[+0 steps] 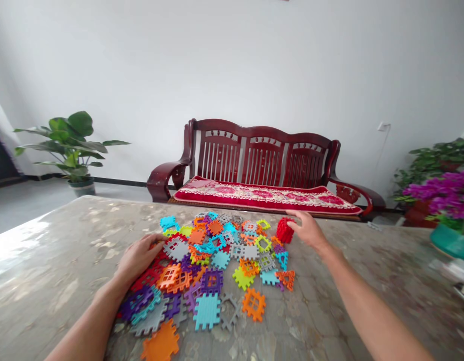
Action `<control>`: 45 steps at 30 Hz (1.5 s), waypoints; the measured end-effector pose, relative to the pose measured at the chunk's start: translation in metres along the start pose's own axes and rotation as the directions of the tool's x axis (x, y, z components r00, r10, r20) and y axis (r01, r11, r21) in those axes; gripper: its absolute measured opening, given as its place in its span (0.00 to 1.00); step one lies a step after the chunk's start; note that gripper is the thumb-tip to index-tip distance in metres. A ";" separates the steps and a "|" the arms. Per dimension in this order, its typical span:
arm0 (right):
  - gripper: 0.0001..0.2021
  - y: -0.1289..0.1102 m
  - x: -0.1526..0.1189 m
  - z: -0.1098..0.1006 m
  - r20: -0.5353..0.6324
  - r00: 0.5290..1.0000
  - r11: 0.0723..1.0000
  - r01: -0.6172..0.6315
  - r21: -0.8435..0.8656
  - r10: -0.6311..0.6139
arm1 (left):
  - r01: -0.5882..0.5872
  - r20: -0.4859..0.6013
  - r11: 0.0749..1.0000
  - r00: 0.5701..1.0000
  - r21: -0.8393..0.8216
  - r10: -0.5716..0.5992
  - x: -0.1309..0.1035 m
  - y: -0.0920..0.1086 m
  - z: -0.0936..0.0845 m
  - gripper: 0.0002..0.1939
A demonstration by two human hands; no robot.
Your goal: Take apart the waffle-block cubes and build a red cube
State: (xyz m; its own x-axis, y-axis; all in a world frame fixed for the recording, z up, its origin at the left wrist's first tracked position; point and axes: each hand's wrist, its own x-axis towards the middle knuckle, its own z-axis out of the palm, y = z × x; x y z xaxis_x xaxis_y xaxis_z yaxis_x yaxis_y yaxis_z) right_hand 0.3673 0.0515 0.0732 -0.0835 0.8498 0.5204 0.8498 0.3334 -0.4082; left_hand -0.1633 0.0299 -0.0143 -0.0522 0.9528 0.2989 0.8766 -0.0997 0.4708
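Observation:
A loose heap of plastic interlocking tiles (207, 307) in several colours covers the middle of the table, with notched edges and some window cut-outs. My left hand (140, 254) is at the heap's left edge, fingers curled in over a red tile (151, 275); its fingertips are partly hidden. To the right of the heap stands an upright stack of red tiles (284, 231). My right hand (307, 229) is beside the top of this stack, index finger and thumb stretched out and apart. Whether they touch it is hard to tell.
The tiles lie on a grey-brown patterned table (314, 311). Beyond its far edge is a dark red wooden bench (262, 150) with a red floral cushion (265, 195). A potted plant (76, 145) stands at left. Purple flowers (442, 195) in a teal pot (450, 243) are at right.

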 end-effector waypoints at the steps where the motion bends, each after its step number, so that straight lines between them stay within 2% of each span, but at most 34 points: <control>1: 0.16 -0.012 -0.004 0.003 -0.002 1.000 1.000 0.014 0.014 -0.014 | 0.002 -0.004 1.000 1.000 -0.002 -0.002 0.000 0.001 0.000 0.18; 4: 0.11 -0.054 -0.017 0.020 0.094 0.991 0.994 0.088 0.066 -0.094 | 0.005 -0.008 1.000 1.000 -0.009 -0.005 -0.001 0.005 -0.002 0.18; 9: 0.08 -0.119 -0.030 0.062 0.310 0.910 0.962 0.267 0.063 -0.273 | 0.009 -0.002 1.000 1.000 -0.005 -0.009 -0.002 0.008 -0.003 0.18; 11: 0.08 -0.133 -0.030 0.079 0.384 0.882 0.957 0.291 0.011 -0.273 | 0.021 0.005 1.000 1.000 0.006 -0.021 -0.002 0.009 -0.003 0.18; 14: 0.09 -0.147 -0.027 0.096 0.450 0.865 0.952 0.292 -0.092 -0.222 | 0.029 0.009 1.000 1.000 0.002 -0.029 -0.003 0.010 -0.004 0.18; 19: 0.13 -0.163 -0.026 0.105 0.471 0.872 0.931 0.271 -0.244 -0.131 | 0.027 0.015 1.000 1.000 0.013 -0.027 -0.005 0.014 -0.006 0.18; 23: 0.15 -0.171 -0.027 0.109 0.483 0.872 0.927 0.242 -0.288 -0.078 | 0.038 0.019 0.999 0.999 0.022 -0.039 -0.005 0.015 -0.007 0.17; 33: 0.11 -0.181 -0.017 0.117 0.537 0.838 0.931 0.265 -0.250 -0.094 | 0.041 0.029 0.999 0.999 0.009 -0.041 -0.005 0.016 -0.007 0.16; 39: 0.13 -0.176 -0.014 0.117 0.570 0.815 0.946 0.258 -0.196 -0.104 | 0.047 0.019 0.999 0.999 0.001 -0.048 -0.007 0.020 -0.010 0.16; 45: 0.15 -0.174 -0.014 0.118 0.564 0.823 0.954 0.223 -0.201 -0.073 | 0.053 0.022 0.998 0.998 0.042 -0.054 -0.008 0.023 -0.011 0.16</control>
State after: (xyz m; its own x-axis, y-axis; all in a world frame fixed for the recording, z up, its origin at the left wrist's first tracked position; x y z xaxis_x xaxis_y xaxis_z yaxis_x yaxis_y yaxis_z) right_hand 0.1593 0.0295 0.0488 -0.4244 0.9048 0.0353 0.8966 0.4254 -0.1232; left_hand -0.1478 0.0170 0.0039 -0.0886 0.9630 0.2547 0.8920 -0.0371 0.4506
